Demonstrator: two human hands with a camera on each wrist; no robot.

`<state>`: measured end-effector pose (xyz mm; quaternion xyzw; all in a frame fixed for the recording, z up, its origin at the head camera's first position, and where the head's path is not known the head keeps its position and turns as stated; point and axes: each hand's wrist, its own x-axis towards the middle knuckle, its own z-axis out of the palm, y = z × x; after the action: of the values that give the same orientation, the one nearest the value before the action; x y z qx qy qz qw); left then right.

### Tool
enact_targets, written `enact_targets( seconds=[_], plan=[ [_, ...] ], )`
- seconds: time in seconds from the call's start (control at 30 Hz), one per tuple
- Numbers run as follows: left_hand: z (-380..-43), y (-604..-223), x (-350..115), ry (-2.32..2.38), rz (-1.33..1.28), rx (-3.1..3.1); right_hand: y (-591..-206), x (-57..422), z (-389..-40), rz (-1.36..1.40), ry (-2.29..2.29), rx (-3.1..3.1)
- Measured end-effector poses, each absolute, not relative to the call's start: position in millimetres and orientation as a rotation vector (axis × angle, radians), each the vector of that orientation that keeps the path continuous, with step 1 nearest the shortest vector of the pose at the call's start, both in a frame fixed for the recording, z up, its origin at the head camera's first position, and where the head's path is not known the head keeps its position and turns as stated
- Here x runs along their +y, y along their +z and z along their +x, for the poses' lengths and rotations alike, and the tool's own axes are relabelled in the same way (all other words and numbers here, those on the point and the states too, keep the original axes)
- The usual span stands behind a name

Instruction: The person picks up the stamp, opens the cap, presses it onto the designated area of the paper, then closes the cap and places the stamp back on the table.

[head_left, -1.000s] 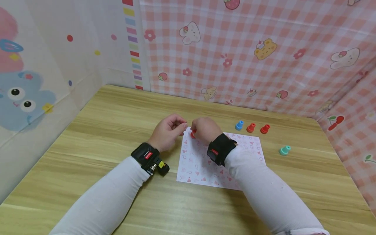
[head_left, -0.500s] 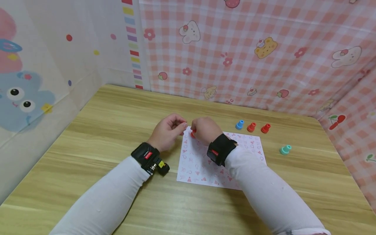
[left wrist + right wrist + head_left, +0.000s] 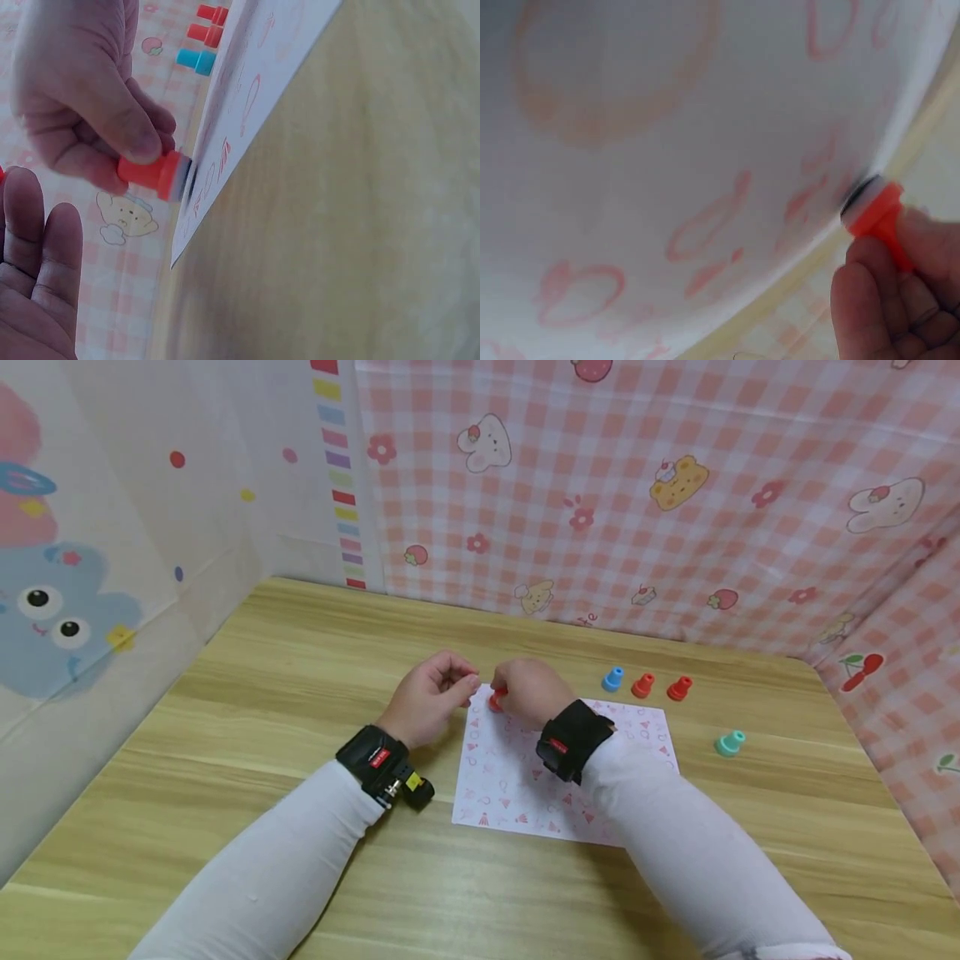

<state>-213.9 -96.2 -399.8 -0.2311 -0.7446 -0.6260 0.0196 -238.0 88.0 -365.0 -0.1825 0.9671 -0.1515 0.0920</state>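
Curling just left of the right fingers, the left hand (image 3: 423, 702) has thumb and forefinger close together; I can't tell whether they pinch anything. Next, the right hand (image 3: 534, 693) clamps a red stamp (image 3: 154, 178) over the sheet's (image 3: 495, 793) far left corner. Right of those fingers stand a blue stamp (image 3: 612, 679), two red ones (image 3: 642, 686), then a green stamp (image 3: 730, 743).

The wooden table (image 3: 277, 693) offers wide room left of the left hand (image 3: 423, 703). Between it and the right hand (image 3: 536, 695) there's just a slim gap, with a red plastic stamp (image 3: 154, 176) right beside. The right white sleeve (image 3: 675, 827) bars the way across the white printed paper (image 3: 498, 785); beyond, a close row of one blue plastic stamp (image 3: 612, 679) and two red plastic stamps (image 3: 642, 686) blocks passage.
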Motion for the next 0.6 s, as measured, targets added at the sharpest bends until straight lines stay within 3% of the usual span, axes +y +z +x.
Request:
enact_targets(
  seconds=[0.3,0.6],
  plan=[
    [-214.7,-399.7,-94.1,-1.968,-0.717,-2.319,-348.4,119.3,-232.1,-0.332,-0.984,2.875],
    [-214.1,-401.1,-95.8,-1.942,-0.713,-2.321,-351.1,131.7,-212.4,-0.228,-1.122,2.951]
  ],
)
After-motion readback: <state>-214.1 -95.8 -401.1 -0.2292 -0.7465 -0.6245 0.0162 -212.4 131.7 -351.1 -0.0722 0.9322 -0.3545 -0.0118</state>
